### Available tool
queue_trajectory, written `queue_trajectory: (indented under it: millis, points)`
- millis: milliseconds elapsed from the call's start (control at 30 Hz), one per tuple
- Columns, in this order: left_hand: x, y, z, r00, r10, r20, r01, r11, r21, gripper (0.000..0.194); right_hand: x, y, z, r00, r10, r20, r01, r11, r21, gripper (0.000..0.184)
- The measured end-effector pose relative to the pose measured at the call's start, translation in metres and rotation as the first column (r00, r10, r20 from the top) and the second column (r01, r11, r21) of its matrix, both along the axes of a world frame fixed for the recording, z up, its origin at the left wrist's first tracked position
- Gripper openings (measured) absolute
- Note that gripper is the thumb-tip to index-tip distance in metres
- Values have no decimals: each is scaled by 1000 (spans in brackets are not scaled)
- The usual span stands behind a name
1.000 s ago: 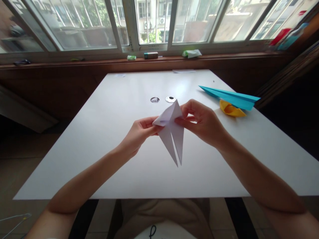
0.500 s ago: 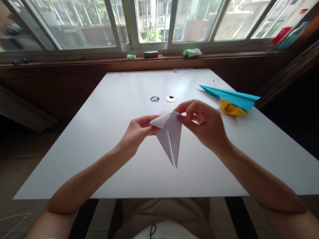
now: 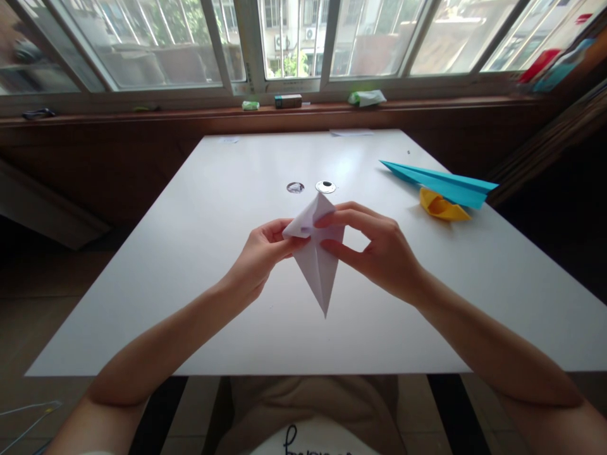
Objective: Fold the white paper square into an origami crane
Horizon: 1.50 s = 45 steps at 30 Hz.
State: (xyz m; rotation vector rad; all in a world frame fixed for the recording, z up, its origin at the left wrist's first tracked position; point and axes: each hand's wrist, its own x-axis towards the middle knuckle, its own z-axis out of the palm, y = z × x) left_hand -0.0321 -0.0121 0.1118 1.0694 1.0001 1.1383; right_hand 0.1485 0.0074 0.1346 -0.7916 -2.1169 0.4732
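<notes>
A folded white paper piece (image 3: 317, 262) hangs just above the white table (image 3: 199, 265), its long point aimed down toward me. My left hand (image 3: 260, 253) pinches its left corner, fingers closed on the paper. My right hand (image 3: 374, 249) grips the upper right part, thumb under and fingers over a raised top flap. The two lower points lie together as one tip.
A blue paper plane (image 3: 441, 182) and a yellow folded paper (image 3: 443, 207) lie at the table's right. Two small round discs (image 3: 310, 187) sit beyond my hands. Small boxes and a crumpled wrapper (image 3: 366, 97) rest on the window sill.
The two lower points, spread apart before, have closed into one tip. The top flap dipped down and then rose again, and my right hand shifted left over it.
</notes>
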Motion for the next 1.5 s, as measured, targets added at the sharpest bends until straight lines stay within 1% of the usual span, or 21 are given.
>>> queue_trajectory:
  millis: [133,300,467,667,733,933,1167,1267,1367,1500]
  points:
    - [3,0,-4,997,-69,35,70,997,-18,28,0,-1,0,1000,-7,3,7,1000,10,26]
    - [5,1,-6,995,-84,44,84,996,-10,26,-1,-2,1,1000,18,4,-18,999,28,22]
    - [7,0,-7,999,-42,23,42,999,9,27,-3,-3,-1,999,21,36,-25,995,99,18]
    - [11,-6,-5,998,47,-38,-46,998,33,18,-6,-5,-8,997,-73,28,65,973,221,5]
    - [13,-9,-4,997,61,-43,-58,997,51,16,-7,-5,-9,997,-78,2,76,968,240,6]
    - [16,-14,0,998,56,-21,-55,996,74,13,-7,-6,-8,994,-105,-22,107,962,250,11]
    - [17,-17,-1,997,64,-35,-61,995,85,17,-8,-9,-6,990,-141,-7,139,964,226,10]
    - [15,-17,-1,999,35,-18,-33,993,110,16,-7,-9,-4,989,-150,-13,149,964,219,8]
    - [14,-16,0,1000,-20,-1,20,992,121,15,-4,-9,-1,987,-161,-23,163,963,213,6]
    - [14,-14,1,998,-53,-18,55,990,128,19,-2,-10,2,983,-182,-9,180,968,176,6]
